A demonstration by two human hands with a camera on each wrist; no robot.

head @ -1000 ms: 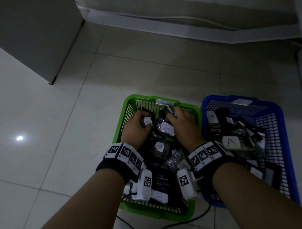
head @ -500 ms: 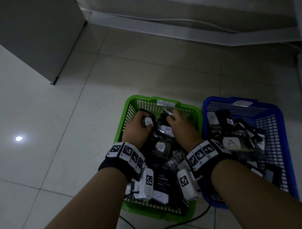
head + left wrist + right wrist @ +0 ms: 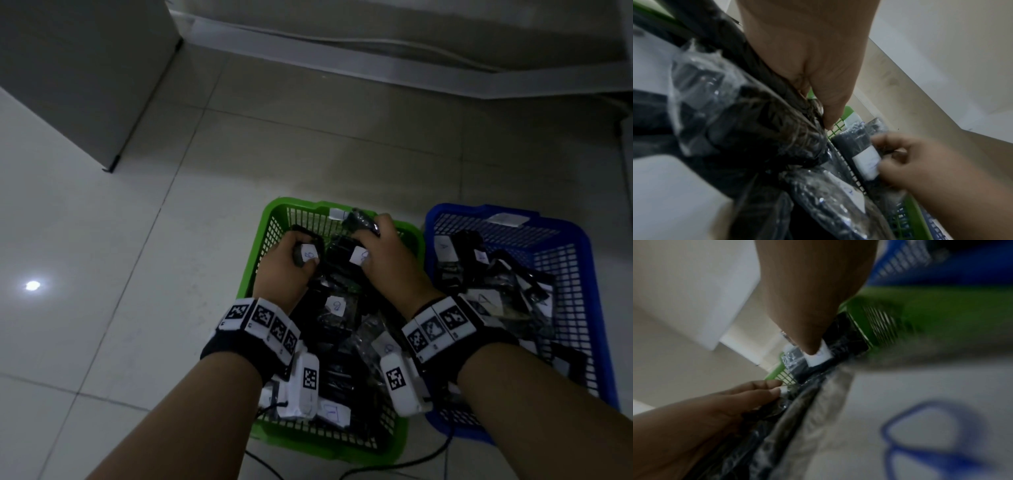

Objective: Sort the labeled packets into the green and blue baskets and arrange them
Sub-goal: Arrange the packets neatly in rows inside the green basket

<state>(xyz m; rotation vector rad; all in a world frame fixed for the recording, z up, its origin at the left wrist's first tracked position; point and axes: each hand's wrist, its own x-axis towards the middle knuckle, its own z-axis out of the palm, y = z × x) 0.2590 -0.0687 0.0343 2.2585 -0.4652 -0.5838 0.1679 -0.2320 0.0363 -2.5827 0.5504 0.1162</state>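
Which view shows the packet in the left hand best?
Head view: the left hand holds a dark packet over the green basket, its white label facing up. The left wrist view shows only blurred dark wrapping under the palm; the right wrist view shows just the fingers on its edge.

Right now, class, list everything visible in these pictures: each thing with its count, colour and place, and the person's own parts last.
green basket: one, green, on the floor, left of the blue one.
blue basket: one, blue, right of the green one.
labeled packets: many, black in clear wrap with white labels, piled in both baskets.
cabinet: one, grey, far left.
cable: one, black, on the tiles by the baskets' near edge.
wrist bands: two, black with white markers.
left hand: grips a packet in the green basket.
right hand: grips a packet there.
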